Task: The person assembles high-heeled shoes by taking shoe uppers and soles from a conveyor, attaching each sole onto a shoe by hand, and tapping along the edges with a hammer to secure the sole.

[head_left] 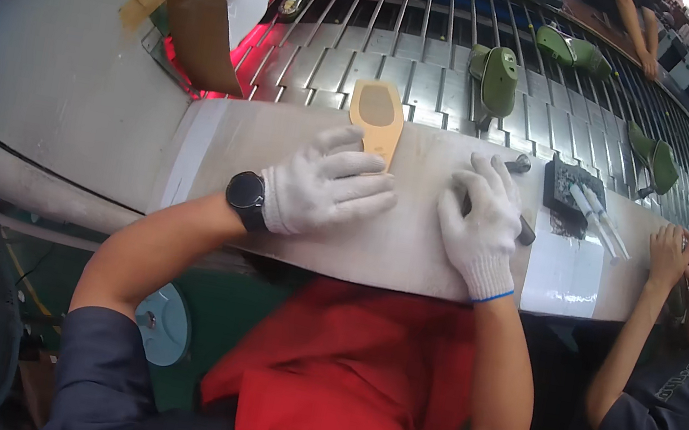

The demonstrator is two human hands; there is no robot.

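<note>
My left hand (327, 183), in a white knit glove, lies with its fingers stretched out over the near end of a yellow-tan insole (376, 120) with a brown oval patch. The insole's far end reaches past the bench edge. My right hand (483, 215), gloved too, rests on the bench with fingers forward and the thumb apart. Beside and partly under it is a hammer-like tool; its round metal head (519, 163) and dark handle end (527, 232) show. A dark spot between thumb and fingers cannot be made out.
Beyond the pale bench (411, 253) runs a slatted metal conveyor (342, 69) carrying several green shoe lasts (499, 81). White pens (596, 219) lean on a black block (564, 183). A co-worker's hands (671, 256) are at right. A brown shield (201, 36) stands near red light at left.
</note>
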